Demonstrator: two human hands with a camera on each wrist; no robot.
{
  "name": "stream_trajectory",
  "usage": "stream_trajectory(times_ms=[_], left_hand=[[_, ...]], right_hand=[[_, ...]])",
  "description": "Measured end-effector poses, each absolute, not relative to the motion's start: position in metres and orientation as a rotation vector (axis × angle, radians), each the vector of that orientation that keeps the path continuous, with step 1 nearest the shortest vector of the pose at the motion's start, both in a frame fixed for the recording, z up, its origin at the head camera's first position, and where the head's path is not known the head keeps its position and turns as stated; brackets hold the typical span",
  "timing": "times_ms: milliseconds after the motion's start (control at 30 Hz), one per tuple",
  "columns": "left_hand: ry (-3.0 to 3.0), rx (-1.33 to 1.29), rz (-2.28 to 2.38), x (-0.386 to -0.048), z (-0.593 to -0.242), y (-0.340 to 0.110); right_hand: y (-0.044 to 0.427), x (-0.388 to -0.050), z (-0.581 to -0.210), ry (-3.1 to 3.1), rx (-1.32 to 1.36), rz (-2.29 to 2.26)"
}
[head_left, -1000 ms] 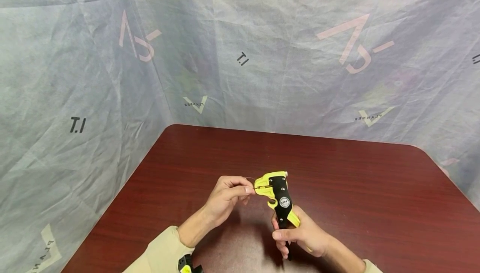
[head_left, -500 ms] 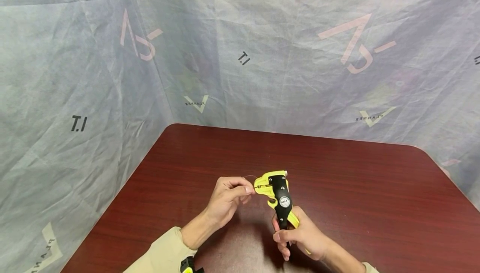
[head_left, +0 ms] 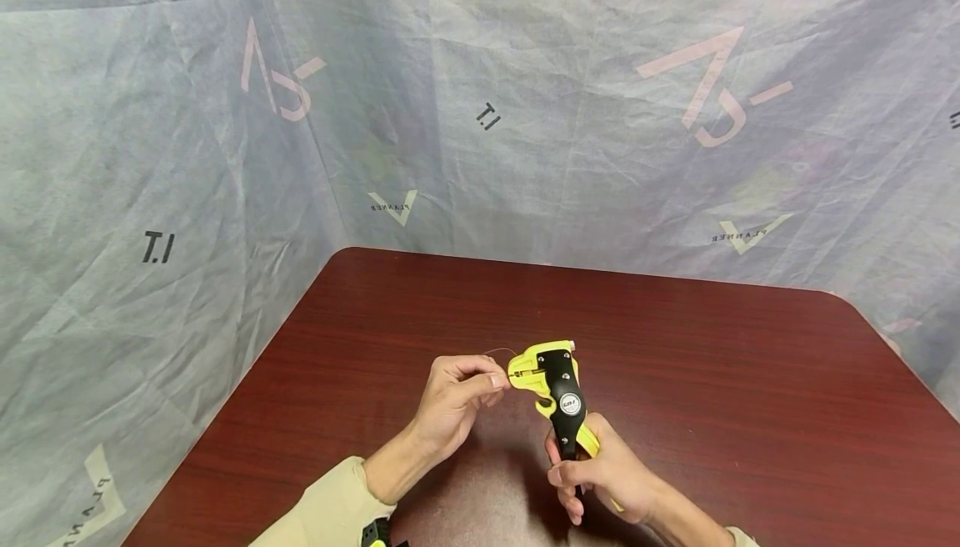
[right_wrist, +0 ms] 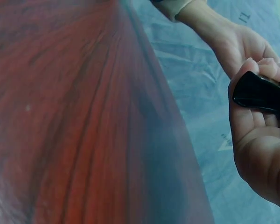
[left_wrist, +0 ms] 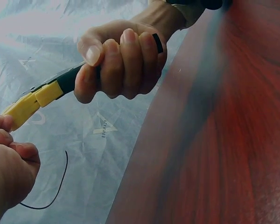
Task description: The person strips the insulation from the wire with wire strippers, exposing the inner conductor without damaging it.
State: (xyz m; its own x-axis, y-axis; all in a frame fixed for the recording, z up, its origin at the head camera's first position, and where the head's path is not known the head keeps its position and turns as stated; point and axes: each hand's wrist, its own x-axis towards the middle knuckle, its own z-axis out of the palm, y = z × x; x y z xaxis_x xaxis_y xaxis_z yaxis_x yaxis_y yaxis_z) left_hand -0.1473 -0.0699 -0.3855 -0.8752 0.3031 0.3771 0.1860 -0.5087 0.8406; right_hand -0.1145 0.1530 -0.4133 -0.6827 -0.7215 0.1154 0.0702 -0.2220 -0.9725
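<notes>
A yellow and black hand tool [head_left: 567, 388] is gripped by its handles in my right hand [head_left: 607, 468], its yellow head turned left. Thumb and forefinger of my left hand [head_left: 450, 401] pinch a thin wire right at the mouth of that head. In the left wrist view, the dark wire [left_wrist: 61, 184] curves out below my left hand [left_wrist: 11, 172], and my right hand [left_wrist: 123, 60] has its fingers wrapped round the tool [left_wrist: 49, 93]. The right wrist view shows the black handle end [right_wrist: 259, 92] in my right hand [right_wrist: 261, 154]. The wire's tip is hidden at the head.
Both hands are above a dark red wooden table [head_left: 675, 347]. Grey printed cloth [head_left: 562, 97] hangs behind the table and along its left side. A black and yellow device [head_left: 377, 533] sits at the left sleeve's cuff.
Both hands and the tool have stayed nearly still. The thin wire's loop above my left fingers has shifted slightly upward and left.
</notes>
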Motion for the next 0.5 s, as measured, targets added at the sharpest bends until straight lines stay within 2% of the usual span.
stream_trajectory(times_ms=[267,500], left_hand=[[1.503,0.711,2.58,-0.1503,-0.3922,-0.0685],[1.504,0.722,2.577,-0.1515,-0.3935,-0.0675]], right_hand=[[0.1516,-0.1139,-0.4136,1.445,-0.648,-2.015],[0.1537,-0.1152,-0.4147,1.411,-0.698,-2.022]])
